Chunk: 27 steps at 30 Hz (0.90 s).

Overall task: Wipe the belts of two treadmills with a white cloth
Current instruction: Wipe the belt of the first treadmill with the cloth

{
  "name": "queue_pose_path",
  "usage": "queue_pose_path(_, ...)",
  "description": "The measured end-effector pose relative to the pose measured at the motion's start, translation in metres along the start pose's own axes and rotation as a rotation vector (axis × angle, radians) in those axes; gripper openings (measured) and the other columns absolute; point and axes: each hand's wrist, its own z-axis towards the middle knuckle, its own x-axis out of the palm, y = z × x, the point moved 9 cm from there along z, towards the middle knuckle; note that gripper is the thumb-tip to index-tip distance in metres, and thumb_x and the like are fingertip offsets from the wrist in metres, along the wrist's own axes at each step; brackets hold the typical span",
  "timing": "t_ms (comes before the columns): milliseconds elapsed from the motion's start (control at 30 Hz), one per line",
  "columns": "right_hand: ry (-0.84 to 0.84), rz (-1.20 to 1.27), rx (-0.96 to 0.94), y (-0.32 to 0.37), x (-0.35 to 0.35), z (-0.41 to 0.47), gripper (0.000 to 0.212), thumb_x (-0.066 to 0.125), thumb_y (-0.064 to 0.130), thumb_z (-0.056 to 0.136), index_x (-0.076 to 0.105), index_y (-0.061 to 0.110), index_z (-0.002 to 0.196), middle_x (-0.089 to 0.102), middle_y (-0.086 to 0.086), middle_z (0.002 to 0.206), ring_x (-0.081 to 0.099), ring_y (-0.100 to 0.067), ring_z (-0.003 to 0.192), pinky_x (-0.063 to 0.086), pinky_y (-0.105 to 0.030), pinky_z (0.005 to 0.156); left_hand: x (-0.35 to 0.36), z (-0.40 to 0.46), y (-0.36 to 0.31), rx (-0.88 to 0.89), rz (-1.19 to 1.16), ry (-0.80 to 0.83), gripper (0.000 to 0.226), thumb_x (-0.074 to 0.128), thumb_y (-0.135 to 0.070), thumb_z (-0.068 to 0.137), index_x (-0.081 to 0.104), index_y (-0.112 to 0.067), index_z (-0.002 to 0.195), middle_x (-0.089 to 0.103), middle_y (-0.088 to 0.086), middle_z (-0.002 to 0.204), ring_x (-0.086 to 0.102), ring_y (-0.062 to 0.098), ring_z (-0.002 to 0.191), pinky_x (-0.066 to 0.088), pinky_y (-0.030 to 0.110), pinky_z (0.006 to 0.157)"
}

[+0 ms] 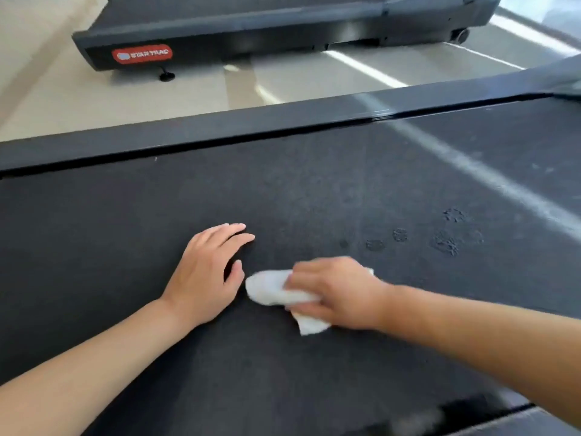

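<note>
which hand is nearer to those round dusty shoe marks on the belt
Right. The right hand, holding the crumpled white cloth, lies just below and left of the round dusty shoe marks; the left hand rests flat on the belt farther left.

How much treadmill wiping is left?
Nothing looks finished yet. The right hand presses the white cloth on the near belt, the left hand resting flat beside it. Dusty shoe prints remain there, and the second treadmill across the floor waits.
</note>
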Motion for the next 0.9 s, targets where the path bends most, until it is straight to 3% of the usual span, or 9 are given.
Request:
queue_pose_path(100, -0.096, -0.088, 0.386, -0.105, -0.013, 0.032, 0.025, 0.056, 0.049, 0.097, 0.054, 0.024, 0.1, 0.057, 0.008, 0.092, 0.061, -0.026, 0.087, 0.047, -0.039, 0.069, 0.003, -0.004, -0.002, 0.003, -0.016, 0.009, 0.052, 0.042, -0.031, 0.095, 0.062, -0.022, 0.141, 0.054, -0.005, 0.151, 0.046, 0.02, 0.142, 0.026, 0.032, 0.121)
queue_pose_path(200, -0.129, -0.171, 0.414, -0.093, -0.01, 0.039, 0.024, 0.056, 0.046, 0.096, 0.049, 0.023, 0.094, 0.054, 0.008, 0.087, 0.058, -0.024, 0.079, 0.049, -0.041, 0.067, 0.003, -0.002, 0.004, 0.02, -0.068, 0.08, 0.049, 0.046, -0.029, 0.098, 0.057, -0.025, 0.146, 0.046, -0.01, 0.158, 0.035, 0.017, 0.149, 0.026, 0.035, 0.125)
queue_pose_path(333, 0.105, 0.135, 0.003, 0.071, 0.045, 0.004, 0.033, 0.071, 0.05, 0.08, 0.055, 0.023, 0.089, 0.054, 0.005, 0.083, 0.056, -0.02, 0.073, 0.048, -0.036, 0.063, 0.006, -0.005, 0.014, 0.055, -0.09, 0.196, 0.054, 0.048, -0.039, 0.104, 0.044, -0.033, 0.157, 0.027, -0.021, 0.169, 0.014, 0.006, 0.159, 0.015, 0.032, 0.129)
queue_pose_path(400, 0.036, 0.337, -0.047, 0.102, 0.054, -0.021, 0.052, 0.076, 0.064, 0.062, 0.054, 0.018, 0.075, 0.054, 0.012, 0.072, 0.053, -0.009, 0.065, 0.046, -0.026, 0.063, 0.006, -0.008, 0.011, 0.067, -0.053, 0.146, 0.057, 0.041, -0.043, 0.1, 0.046, -0.032, 0.156, 0.031, -0.018, 0.168, 0.021, 0.011, 0.159, 0.019, 0.041, 0.13)
queue_pose_path(500, -0.016, -0.021, -0.36, 0.102, 0.044, -0.024, 0.028, 0.068, 0.04, 0.088, 0.057, 0.015, 0.095, 0.052, 0.007, 0.085, 0.048, -0.016, 0.074, 0.042, -0.031, 0.067, 0.006, -0.005, 0.009, 0.061, -0.047, 0.113, 0.057, 0.041, -0.042, 0.098, 0.051, -0.03, 0.153, 0.039, -0.015, 0.165, 0.029, 0.015, 0.156, 0.025, 0.046, 0.128)
queue_pose_path(667, -0.164, -0.186, 0.514, -0.125, -0.037, 0.0, 0.019, 0.061, 0.045, 0.095, 0.056, 0.027, 0.095, 0.058, 0.01, 0.081, 0.061, -0.023, 0.083, 0.042, -0.034, 0.067, 0.005, -0.007, 0.01, 0.05, -0.054, 0.107, 0.056, 0.041, -0.043, 0.099, 0.051, -0.031, 0.153, 0.038, -0.016, 0.165, 0.028, 0.014, 0.157, 0.026, 0.045, 0.127)
queue_pose_path(733, -0.169, -0.185, 0.736, -0.156, -0.042, -0.003, 0.023, 0.058, 0.046, 0.096, 0.052, 0.024, 0.097, 0.059, 0.007, 0.084, 0.06, -0.028, 0.083, 0.04, -0.036, 0.065, 0.005, -0.007, 0.01, 0.053, -0.054, 0.107, 0.055, 0.041, -0.042, 0.1, 0.051, -0.03, 0.153, 0.038, -0.015, 0.165, 0.029, 0.015, 0.156, 0.027, 0.046, 0.127)
queue_pose_path(800, -0.164, -0.129, 0.742, -0.127, -0.033, 0.002, 0.025, 0.061, 0.045, 0.092, 0.05, 0.023, 0.094, 0.057, 0.006, 0.084, 0.062, -0.029, 0.083, 0.043, -0.037, 0.065, 0.005, -0.005, 0.012, 0.054, -0.051, 0.103, 0.055, 0.041, -0.042, 0.1, 0.051, -0.028, 0.152, 0.04, -0.012, 0.164, 0.032, 0.016, 0.155, 0.028, 0.047, 0.126)
queue_pose_path(900, 0.127, 0.047, 0.341, 0.008, 0.019, 0.017, 0.018, 0.07, 0.032, 0.083, 0.057, 0.021, 0.09, 0.062, 0.002, 0.094, 0.065, -0.03, 0.091, 0.052, -0.04, 0.072, 0.006, -0.006, 0.011, 0.059, -0.036, 0.096, 0.056, 0.041, -0.04, 0.099, 0.053, -0.024, 0.151, 0.043, -0.008, 0.163, 0.035, 0.02, 0.153, 0.028, 0.046, 0.126)
